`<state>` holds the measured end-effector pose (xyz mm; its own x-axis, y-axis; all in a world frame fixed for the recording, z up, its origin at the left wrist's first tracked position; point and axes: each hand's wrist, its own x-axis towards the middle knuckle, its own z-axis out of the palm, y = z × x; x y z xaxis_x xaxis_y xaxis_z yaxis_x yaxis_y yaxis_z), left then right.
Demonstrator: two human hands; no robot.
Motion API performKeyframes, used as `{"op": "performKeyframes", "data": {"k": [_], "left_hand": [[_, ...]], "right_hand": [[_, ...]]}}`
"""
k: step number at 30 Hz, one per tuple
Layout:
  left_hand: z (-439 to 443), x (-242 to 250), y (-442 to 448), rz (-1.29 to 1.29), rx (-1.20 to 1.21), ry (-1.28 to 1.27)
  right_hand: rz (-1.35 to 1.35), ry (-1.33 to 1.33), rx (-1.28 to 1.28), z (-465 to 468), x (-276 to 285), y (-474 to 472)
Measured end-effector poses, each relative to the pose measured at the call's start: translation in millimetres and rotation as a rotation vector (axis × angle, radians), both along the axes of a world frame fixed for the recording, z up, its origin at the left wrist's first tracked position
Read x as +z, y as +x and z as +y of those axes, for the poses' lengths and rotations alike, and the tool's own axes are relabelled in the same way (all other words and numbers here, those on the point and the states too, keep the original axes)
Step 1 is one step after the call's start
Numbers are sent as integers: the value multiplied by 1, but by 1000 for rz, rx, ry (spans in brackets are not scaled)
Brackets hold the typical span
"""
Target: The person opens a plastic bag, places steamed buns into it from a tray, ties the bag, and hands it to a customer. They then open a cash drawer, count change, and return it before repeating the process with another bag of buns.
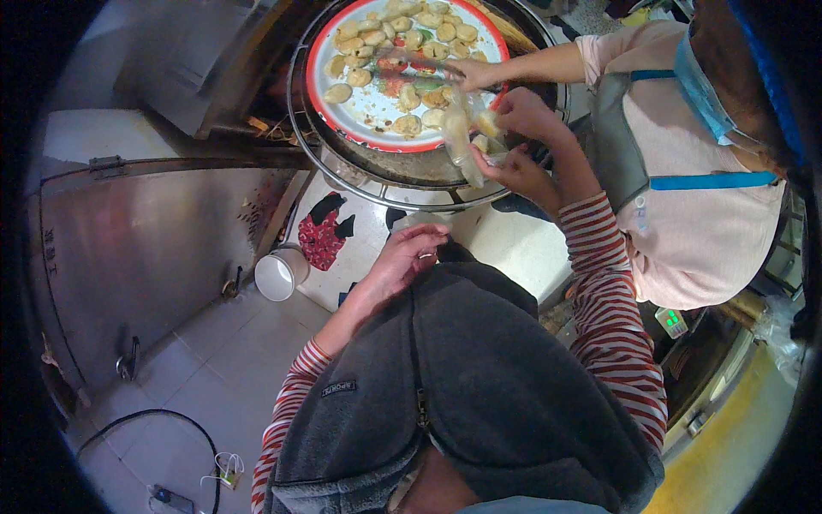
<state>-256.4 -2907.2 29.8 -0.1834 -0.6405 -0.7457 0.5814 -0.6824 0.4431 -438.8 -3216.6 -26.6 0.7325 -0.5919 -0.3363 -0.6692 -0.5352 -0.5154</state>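
My right hand point(528, 115) reaches over the near right of a red-rimmed tray point(385, 144), its fingers closed at the edge of a clear plastic bag point(457, 132). Inside the bag are pale round pastries, partly hidden by fingers and film. A co-worker's hand point(514, 172) supports the bag from below. The co-worker's other hand point(474, 74) holds blurred tongs point(411, 67) over the tray. Several browned pastries point(359, 78) and crumbs lie on the tray. My left hand point(411, 254) is curled before my grey vest, with something whitish and translucent beyond its fingertips; whether it holds that is unclear.
A round metal ring point(385, 193) surrounds the tray's stand. Left of it are a steel cabinet point(148, 257) and a white bucket point(281, 273). A black cable point(160, 412) curves across the floor. The co-worker in an apron stands close on my right.
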Motion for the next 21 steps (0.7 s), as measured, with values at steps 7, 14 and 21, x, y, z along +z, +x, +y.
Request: {"op": "performKeyframes", "data": {"k": [7,14,21], "left_hand": [[-13,11,-11,-14,-12,57],[-13,27,-15,-67,0,61],[16,1,-1,16,100,-21]], "right_hand": [[27,0,-158,-14,-5,7],[-153,-200,-228,10,94,-2],[-640,107,131,185,126,41]]}}
